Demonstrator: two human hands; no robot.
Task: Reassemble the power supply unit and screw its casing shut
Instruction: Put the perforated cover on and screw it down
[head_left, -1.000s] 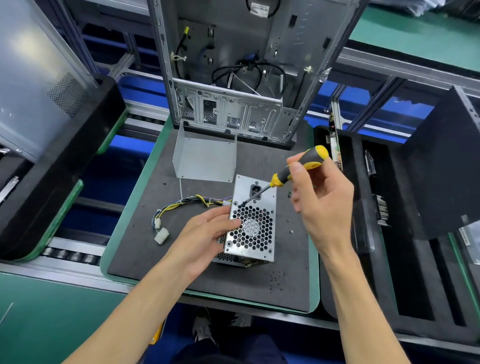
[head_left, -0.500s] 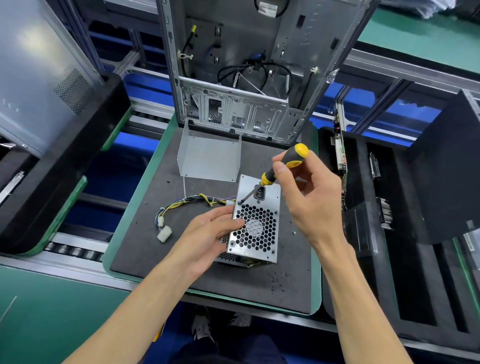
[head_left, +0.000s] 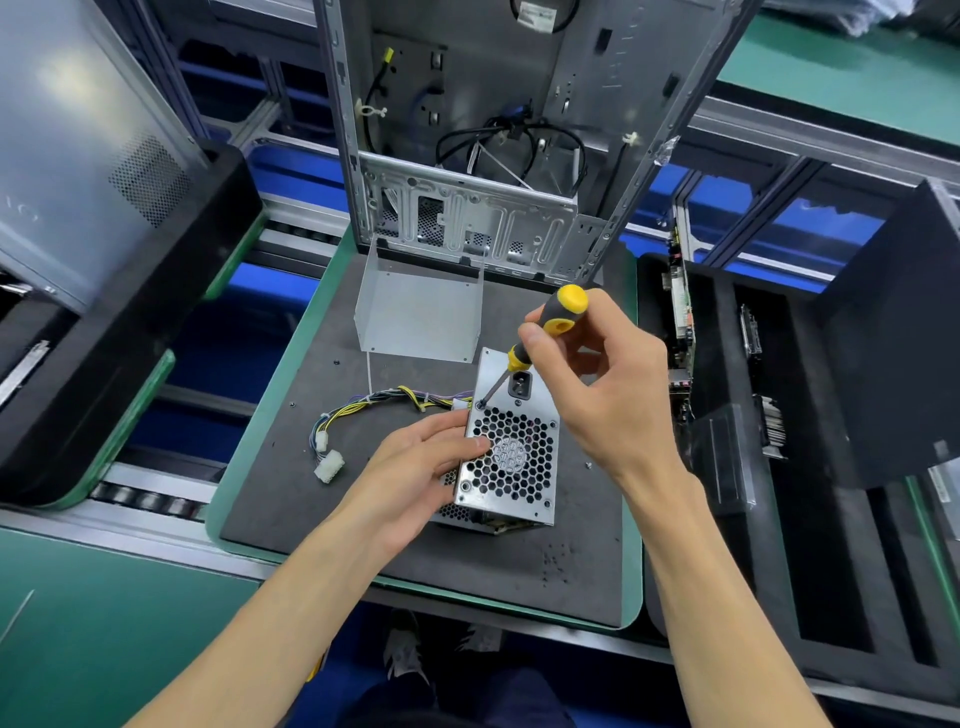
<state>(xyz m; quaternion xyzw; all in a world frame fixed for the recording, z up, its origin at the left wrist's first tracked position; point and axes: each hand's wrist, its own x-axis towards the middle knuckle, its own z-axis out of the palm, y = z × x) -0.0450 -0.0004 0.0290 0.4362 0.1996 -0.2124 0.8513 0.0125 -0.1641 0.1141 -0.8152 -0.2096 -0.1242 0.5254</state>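
Head view: the power supply unit (head_left: 511, 457) is sitting on the dark foam surface (head_left: 291, 499), fan grille up, its wire harness (head_left: 363, 415) trailing off to the left. The left hand (head_left: 415, 478) is steadying the unit, fingers (head_left: 475, 444) curled over the grille's left edge and gripping the casing. The right hand (head_left: 597, 379) is clenched around the yellow-and-black screwdriver (head_left: 540, 338). Over the last second the handle has been swinging upright from a shallow slant — the tip is now sitting at the screw hole (head_left: 482, 402) by the grille's upper-left corner, beside the power socket (head_left: 521, 383). That suggests driving is just starting here. Whether a screw is seated in the hole is too small to tell. A bent metal cover (head_left: 421, 317) is standing apart behind the unit — in front of the open computer chassis (head_left: 467, 156).
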